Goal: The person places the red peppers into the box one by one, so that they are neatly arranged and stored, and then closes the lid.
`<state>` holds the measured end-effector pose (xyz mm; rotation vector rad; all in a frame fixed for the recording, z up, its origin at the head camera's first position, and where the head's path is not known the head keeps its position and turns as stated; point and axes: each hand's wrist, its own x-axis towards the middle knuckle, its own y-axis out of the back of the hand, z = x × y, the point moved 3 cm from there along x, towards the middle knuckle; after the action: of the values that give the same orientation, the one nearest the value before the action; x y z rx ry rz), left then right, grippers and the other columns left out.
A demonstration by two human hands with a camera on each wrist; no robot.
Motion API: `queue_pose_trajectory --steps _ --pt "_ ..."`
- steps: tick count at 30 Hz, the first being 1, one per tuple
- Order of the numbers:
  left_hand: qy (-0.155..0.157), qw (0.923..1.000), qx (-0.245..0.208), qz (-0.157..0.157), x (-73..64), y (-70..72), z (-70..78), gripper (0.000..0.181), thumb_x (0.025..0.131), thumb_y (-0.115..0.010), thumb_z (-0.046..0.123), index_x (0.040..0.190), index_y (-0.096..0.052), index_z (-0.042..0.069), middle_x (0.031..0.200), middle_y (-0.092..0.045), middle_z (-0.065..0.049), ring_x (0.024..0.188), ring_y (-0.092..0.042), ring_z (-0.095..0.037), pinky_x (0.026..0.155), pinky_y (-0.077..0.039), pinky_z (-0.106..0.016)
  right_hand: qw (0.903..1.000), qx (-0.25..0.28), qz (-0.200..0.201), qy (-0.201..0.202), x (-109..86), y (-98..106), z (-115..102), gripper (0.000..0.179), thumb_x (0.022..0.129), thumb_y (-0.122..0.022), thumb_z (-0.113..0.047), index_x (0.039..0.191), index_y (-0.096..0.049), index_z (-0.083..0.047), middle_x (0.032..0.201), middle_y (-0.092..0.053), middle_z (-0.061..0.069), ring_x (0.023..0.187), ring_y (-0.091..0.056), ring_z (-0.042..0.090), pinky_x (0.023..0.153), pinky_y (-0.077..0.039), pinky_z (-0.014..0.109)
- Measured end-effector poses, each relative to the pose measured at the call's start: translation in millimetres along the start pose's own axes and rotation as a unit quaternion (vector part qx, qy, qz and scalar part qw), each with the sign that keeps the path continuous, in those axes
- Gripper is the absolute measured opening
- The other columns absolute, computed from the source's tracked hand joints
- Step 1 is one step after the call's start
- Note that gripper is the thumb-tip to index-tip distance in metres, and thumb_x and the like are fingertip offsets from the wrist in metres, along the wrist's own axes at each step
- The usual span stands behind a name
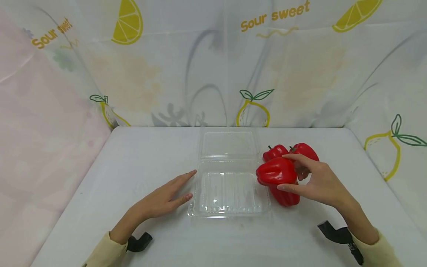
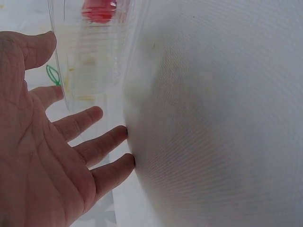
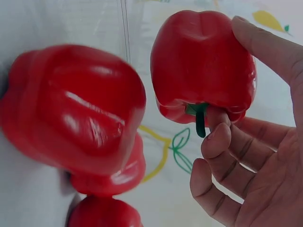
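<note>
My right hand grips a red bell pepper between thumb and fingers, at the right side of a clear plastic clamshell container. The right wrist view shows the held bell pepper raised, its green stem beside my curled fingers. Three more red bell peppers lie on the table there: a front pepper partly hidden under the held one, and a small pepper and another pepper behind. My left hand, fingers spread, has its fingertips right at the container's left edge.
The container's lid lies folded back toward the rear of the white table. A printed cloth with lemon drawings hangs along the table's back edge and sides. Black straps are on both wrists.
</note>
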<state>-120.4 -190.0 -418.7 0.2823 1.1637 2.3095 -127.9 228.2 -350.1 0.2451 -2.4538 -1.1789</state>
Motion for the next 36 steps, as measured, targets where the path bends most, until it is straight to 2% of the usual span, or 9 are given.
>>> queue_pose_trajectory --steps 9,19,29,36 --pt "0.000 1.0000 -0.002 0.000 0.8 0.0 0.2 0.069 0.098 -0.050 0.055 0.157 -0.019 0.038 0.159 -0.027 0.006 0.145 -0.027 -0.020 0.113 -0.030 -0.052 0.9993 0.006 -0.023 -0.030 6.7 -14 -15 0.077 0.064 -0.092 -0.040 0.130 -0.059 -0.015 0.093 -0.065 -0.002 0.081 -0.058 0.018 0.061 -0.055 0.031" --pt "0.000 1.0000 -0.002 0.001 1.2 0.2 0.5 0.069 0.098 -0.050 0.055 0.157 -0.019 0.038 0.159 -0.027 0.006 0.144 -0.028 -0.019 0.112 -0.030 -0.052 0.9997 -0.006 -0.019 -0.015 10.0 -30 -29 0.076 0.064 -0.091 -0.043 0.129 -0.060 -0.018 0.100 -0.068 -0.001 0.089 -0.059 0.019 0.067 -0.056 0.036" --pt "0.012 0.9999 -0.001 0.000 1.1 -0.6 -0.9 0.068 0.098 -0.048 0.058 0.156 -0.018 0.041 0.158 -0.027 0.009 0.144 -0.026 -0.016 0.113 -0.030 -0.049 0.9996 -0.002 -0.027 -0.004 15.4 -47 -43 0.074 0.066 -0.088 -0.050 0.127 -0.061 -0.019 0.086 -0.063 -0.010 0.075 -0.057 0.008 0.061 -0.052 0.027" --pt "0.013 0.9999 0.006 0.001 2.3 -1.0 0.4 0.069 0.098 -0.051 0.054 0.157 -0.020 0.037 0.159 -0.029 0.004 0.144 -0.029 -0.021 0.112 -0.031 -0.053 0.9991 -0.004 -0.039 -0.013 17.5 -59 -52 0.074 0.065 -0.086 -0.054 0.126 -0.062 -0.019 0.078 -0.057 -0.013 0.067 -0.054 0.008 0.056 -0.050 0.024"
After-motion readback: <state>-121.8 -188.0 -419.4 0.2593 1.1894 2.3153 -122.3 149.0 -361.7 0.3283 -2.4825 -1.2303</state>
